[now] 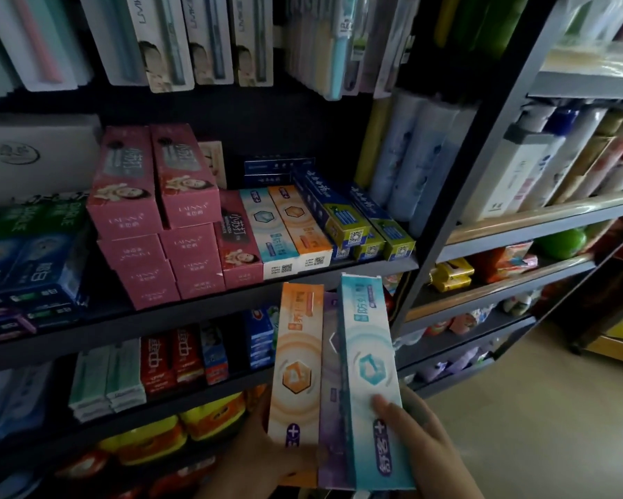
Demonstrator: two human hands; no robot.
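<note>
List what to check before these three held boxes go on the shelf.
1. Left hand grips the orange box: ok.
2. Right hand grips the teal box, thumb on its face: ok.
3. Purple box sits sandwiched between those two; which hand holds it: cannot tell.
4. Matching shelved teal box and shelved orange box lie side by side on the shelf: ok.
5. Room on top of those two: looks free, ok.
6. A spot for the purple box on that shelf: cannot tell.
</note>
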